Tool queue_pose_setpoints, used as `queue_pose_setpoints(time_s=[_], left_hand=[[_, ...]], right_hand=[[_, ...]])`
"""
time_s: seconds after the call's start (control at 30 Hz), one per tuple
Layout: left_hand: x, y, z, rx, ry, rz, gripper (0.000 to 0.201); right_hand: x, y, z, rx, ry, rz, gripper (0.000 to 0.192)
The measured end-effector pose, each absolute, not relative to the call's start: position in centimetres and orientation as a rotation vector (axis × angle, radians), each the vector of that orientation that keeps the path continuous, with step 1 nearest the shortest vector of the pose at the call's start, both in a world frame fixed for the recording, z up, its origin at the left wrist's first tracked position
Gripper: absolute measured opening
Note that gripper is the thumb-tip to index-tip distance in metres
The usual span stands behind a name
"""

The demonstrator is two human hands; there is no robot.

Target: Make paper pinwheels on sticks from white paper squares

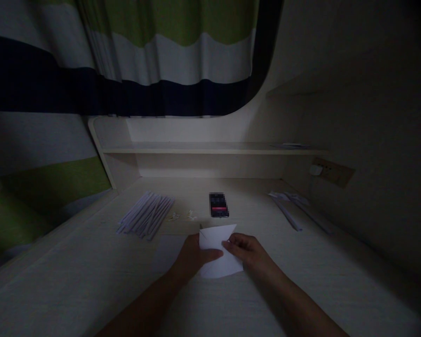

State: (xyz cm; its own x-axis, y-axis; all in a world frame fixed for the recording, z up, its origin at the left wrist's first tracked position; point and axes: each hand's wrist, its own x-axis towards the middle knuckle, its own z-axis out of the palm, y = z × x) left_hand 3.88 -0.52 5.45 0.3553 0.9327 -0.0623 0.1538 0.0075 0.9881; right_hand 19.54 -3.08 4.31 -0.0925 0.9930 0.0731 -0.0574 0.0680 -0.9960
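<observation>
A white sheet of paper [219, 252], partly folded, lies on the pale wooden desk [91, 281] in front of me. My left hand [192, 257] grips its left side, with the thumb lying over the sheet. My right hand [247, 252] pinches the sheet's right edge with its fingertips. Both hands meet at the paper, just above the desk surface.
A bundle of several rolled white paper sticks [145, 215] lies to the left. A dark phone [218, 205] rests behind the paper. More paper strips [293, 208] sit at the right. A shelf [210, 149], a wall socket [331, 171] and a striped curtain [161, 61] stand behind.
</observation>
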Motion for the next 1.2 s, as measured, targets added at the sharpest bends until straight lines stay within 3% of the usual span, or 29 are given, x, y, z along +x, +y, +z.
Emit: queue_pose_setpoints(time_s=[0.3,0.5,0.67,1.2], left_hand=[[3.9,-0.3,5.1,1.379,1.021,0.884,0.027],[4.1,-0.2,4.6,1.293,0.879,0.921,0.034],[4.4,-0.4,4.1,1.169,0.817,0.945,0.028],[4.2,-0.7,4.6,1.259,0.965,0.837,0.023]], right_hand=[[19.8,-2.7,3.3,-1.008,-1.198,1.307,0.02],[19.9,-2.4,3.0,-1.011,-1.16,1.276,0.021],[20.0,-2.3,2.7,-1.001,-1.116,1.244,0.02],[19.8,-2.6,3.3,-1.073,-1.122,1.215,0.026]])
